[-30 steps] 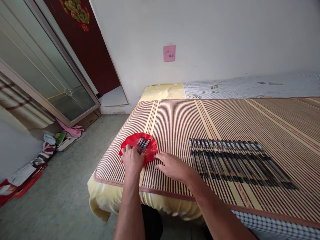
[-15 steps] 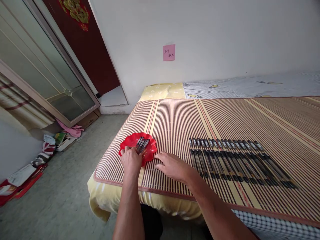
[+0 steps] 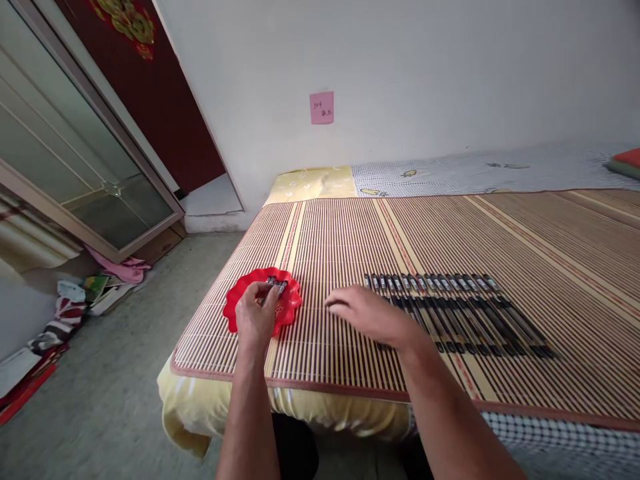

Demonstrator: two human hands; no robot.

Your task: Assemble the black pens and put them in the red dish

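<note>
A red scalloped plate [image 3: 293, 313] lies on the mat at the left and holds several dark-capped pens [image 3: 283, 287]. Over it is my left hand [image 3: 256, 315], thumb and fingers closed in a pinch on a pen among them; the hand hides part of the pens. My right hand [image 3: 367, 315] hovers above the mat between the plate and a long row of pens, fingers stretched toward the plate, with a gap at the thumb and nothing seen in it. The pens in the row [image 3: 450, 307] lie side by side, and my right hand and forearm cover some of their lower ends.
A striped bamboo mat [image 3: 330, 253] covers the bed, whose yellow cloth [image 3: 200, 400] hangs at the near edge. A pink note [image 3: 321, 108] is on the wall. Clothes and papers [image 3: 100, 287] lie on the floor by a glass-panelled door [image 3: 100, 167].
My right hand has moved away from the plate, rightward toward the row of pens. My left hand has lifted slightly and now pinches at the pens. The view has shifted a little to the right.
</note>
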